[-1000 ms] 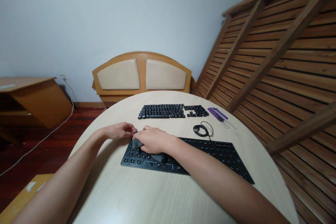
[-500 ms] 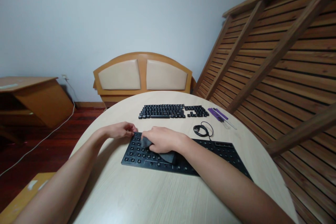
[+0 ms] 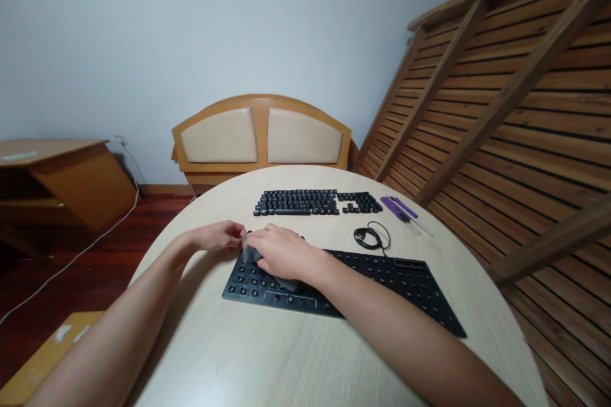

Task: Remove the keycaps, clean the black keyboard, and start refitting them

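- Wiping step, by the look: right hand point(image 3: 281, 253) presses a grey cloth point(image 3: 252, 256) with curled fingers onto the stripped keyboard base point(image 3: 382, 276), at its left end, near the table's point(image 3: 267, 356) front edge.
- Left hand point(image 3: 217, 235), fingers curled, pinches the base's far-left corner.
- Next move calls for 1 steady hold and even strokes between switches.

A round, pale wood-grain worktop point(image 3: 229, 350) carries everything. A black keyboard base point(image 3: 382, 283) stripped of its keycaps lies across the middle, slanting toward the right edge. Rows of loose black keycaps point(image 3: 315, 201) sit near the far edge, with purple tools point(image 3: 398, 207) toward the far right edge and a coiled black cable point(image 3: 370, 235) between.
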A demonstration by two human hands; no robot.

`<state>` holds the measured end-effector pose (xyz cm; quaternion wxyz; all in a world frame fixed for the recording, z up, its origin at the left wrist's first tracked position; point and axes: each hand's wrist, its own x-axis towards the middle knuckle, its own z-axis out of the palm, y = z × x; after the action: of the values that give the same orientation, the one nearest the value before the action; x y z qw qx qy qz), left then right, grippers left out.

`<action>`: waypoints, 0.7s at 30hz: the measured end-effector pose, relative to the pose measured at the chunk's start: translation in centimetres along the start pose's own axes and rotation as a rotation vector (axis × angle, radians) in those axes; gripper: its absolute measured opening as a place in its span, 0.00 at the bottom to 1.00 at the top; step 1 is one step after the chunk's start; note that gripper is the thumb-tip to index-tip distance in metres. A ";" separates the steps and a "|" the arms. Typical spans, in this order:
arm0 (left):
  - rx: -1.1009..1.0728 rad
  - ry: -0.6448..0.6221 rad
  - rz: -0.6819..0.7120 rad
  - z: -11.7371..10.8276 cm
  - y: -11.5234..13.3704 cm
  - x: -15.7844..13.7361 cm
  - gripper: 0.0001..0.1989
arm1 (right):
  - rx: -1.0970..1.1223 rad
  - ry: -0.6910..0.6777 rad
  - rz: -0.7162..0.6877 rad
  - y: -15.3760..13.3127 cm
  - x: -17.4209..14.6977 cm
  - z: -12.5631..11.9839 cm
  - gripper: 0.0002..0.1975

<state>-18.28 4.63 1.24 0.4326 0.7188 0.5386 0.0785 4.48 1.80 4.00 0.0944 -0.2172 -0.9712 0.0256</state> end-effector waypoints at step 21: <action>-0.033 -0.016 -0.020 0.1 0.5 -0.2 0.14 | 0.028 -0.165 0.038 3.7 1.1 -0.2 0.14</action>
<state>-17.97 4.41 1.56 0.4496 0.7067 0.5408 0.0774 5.09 5.67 4.09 0.0168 -0.2312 -0.9710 0.0588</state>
